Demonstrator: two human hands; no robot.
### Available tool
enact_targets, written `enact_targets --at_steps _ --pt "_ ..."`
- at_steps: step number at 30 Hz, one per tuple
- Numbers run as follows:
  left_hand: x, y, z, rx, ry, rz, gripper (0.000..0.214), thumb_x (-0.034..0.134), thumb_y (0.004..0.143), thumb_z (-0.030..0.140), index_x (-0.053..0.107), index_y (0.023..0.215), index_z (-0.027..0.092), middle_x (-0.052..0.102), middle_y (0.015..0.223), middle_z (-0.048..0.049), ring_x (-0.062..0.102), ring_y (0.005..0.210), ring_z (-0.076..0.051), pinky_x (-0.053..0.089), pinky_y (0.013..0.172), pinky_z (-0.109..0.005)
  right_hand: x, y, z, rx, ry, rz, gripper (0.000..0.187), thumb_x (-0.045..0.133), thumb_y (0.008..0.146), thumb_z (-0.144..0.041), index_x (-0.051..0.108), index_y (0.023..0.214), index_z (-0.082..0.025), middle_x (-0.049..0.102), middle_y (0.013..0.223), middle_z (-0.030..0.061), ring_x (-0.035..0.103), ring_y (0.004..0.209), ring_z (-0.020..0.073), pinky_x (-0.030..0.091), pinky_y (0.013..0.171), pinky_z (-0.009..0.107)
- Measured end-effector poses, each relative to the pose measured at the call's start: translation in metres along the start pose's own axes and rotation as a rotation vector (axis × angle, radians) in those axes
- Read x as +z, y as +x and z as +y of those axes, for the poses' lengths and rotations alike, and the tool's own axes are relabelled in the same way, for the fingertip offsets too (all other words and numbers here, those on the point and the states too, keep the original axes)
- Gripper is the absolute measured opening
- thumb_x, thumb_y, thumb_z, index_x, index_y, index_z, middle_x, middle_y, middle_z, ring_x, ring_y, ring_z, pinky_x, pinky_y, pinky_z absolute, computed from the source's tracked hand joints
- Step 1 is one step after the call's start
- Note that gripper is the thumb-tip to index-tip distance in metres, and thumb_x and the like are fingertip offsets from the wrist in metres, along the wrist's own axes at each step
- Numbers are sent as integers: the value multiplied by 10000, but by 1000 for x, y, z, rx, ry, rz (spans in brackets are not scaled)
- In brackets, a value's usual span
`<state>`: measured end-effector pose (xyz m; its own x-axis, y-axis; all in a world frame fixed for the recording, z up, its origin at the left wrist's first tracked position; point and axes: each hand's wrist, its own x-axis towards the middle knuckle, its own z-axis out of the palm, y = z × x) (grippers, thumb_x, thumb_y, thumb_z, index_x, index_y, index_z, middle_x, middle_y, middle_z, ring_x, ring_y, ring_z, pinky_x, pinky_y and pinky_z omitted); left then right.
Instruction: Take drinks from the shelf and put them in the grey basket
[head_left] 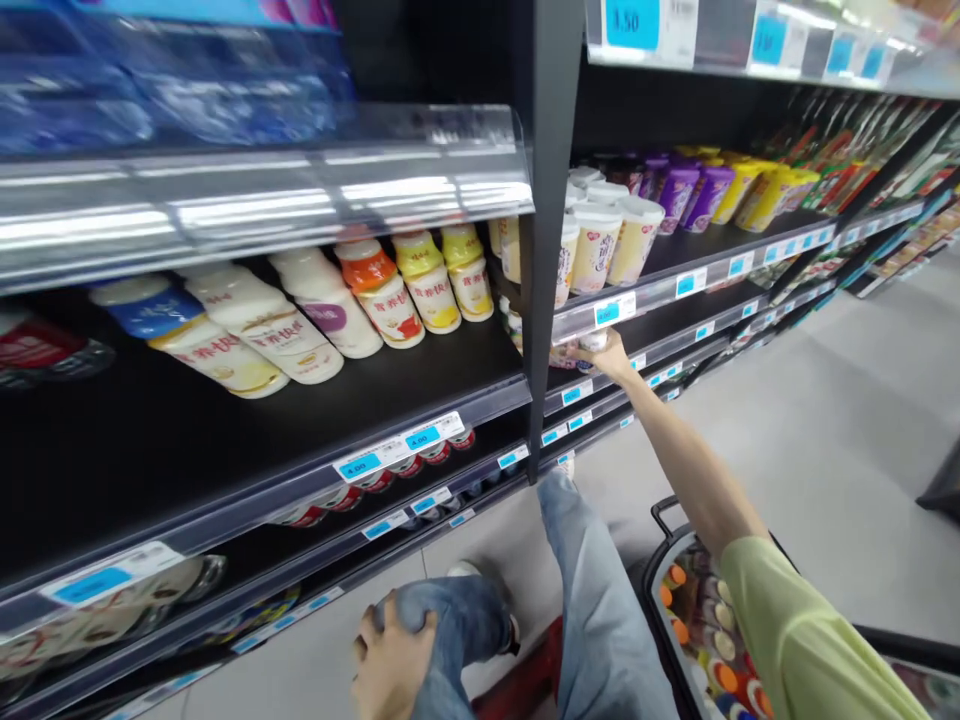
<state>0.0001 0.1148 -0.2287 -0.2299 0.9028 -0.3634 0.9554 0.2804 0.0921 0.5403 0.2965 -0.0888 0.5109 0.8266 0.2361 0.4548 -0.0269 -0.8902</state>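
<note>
At 3 o'clock the shelf post (551, 200) hides most of the small container (594, 342) at the right hand (611, 358). At 5 o'clock the basket (654, 575) is cut off below; the blue packs (172, 90) at 11 o'clock are blurred.

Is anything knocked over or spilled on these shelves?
No. The drink bottles stand in a row, the cups stand upright, and nothing is spilled. The right hand grips a small bottle at the shelf edge.
</note>
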Motion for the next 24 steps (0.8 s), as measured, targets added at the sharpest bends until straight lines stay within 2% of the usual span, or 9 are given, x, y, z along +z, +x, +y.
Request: enact_targets --at_steps 4,7,11,17,20,24 --pt "5 2 -5 2 -41 19 695 422 981 556 487 1577 205 404 1656 -194 484 1424 -450 517 1074 -625 2 -16 -16 -38 16 101 663 953 551 -612 633 985 -225 786 1029 107 726 955 309 609 933 494" --pt "5 2 -9 -10 -58 23 686 426 987 531 495 1582 196 412 1655 -198 480 1426 -449 518 1076 -629 -6 -23 -33 -72 0 105 703 957 538 -601 630 1040 -233 778 1081 107 730 994 328 590 966 516" --pt "2 0 -12 -13 -70 17 678 446 978 512 499 1582 209 398 1672 -196 479 1434 -445 524 1066 -630 -38 -40 -44 -120 -105 139 748 957 491 -646 623 1012 -226 757 1068 104 695 997 331 561 976 496" --pt "-1 -3 -11 9 -55 15 690 410 1004 505 477 1609 178 392 1679 -205 485 1433 -448 533 1048 -624 -90 -88 -28 -76 -216 289 767 933 512 -703 621 1023 -224 720 1025 67 662 937 284 553 894 441" --pt "-1 -6 -9 18 -45 18 677 414 1009 496 491 1603 181 392 1685 -204 500 1423 -443 538 1042 -609 -102 -114 -27 -57 -199 347 750 940 496 -675 612 999 -226 710 1004 59 670 933 290 556 906 463" --pt "3 -8 -10 54 -41 39 667 412 1023 480 496 1606 167 399 1679 -217 508 1408 -447 548 1021 -604 -109 -150 -39 -10 -147 443 698 941 497 -633 599 968 -248 708 945 37 689 903 308 584 884 522"
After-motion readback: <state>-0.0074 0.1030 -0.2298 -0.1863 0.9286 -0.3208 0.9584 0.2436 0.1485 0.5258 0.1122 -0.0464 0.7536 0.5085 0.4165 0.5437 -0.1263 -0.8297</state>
